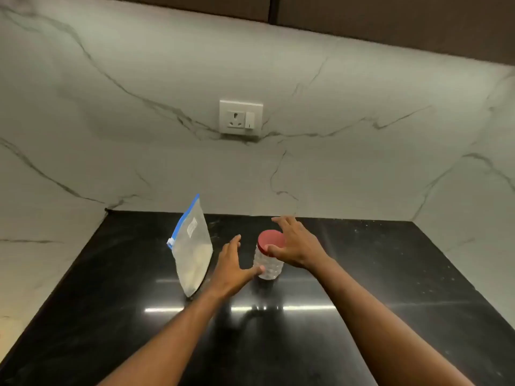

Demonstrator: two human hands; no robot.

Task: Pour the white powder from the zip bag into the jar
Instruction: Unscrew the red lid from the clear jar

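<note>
A clear ribbed jar [269, 267] with a red lid [269, 240] stands upright on the black counter [362, 288]. To its left, a zip bag [192, 252] with a blue seal stands on its edge, white powder filling its lower part. My left hand [232, 270] is spread open just left of the jar, its thumb touching the jar's lower side. My right hand [295, 245] hovers at the right of the lid, fingers spread over it and thumb against the lid's rim; it does not grip the lid.
A marble backsplash [334, 162] rises behind the counter, with a white wall socket [241, 117] above the jar. Marble side walls close in on the left and right. Dark cabinets [390, 20] hang above.
</note>
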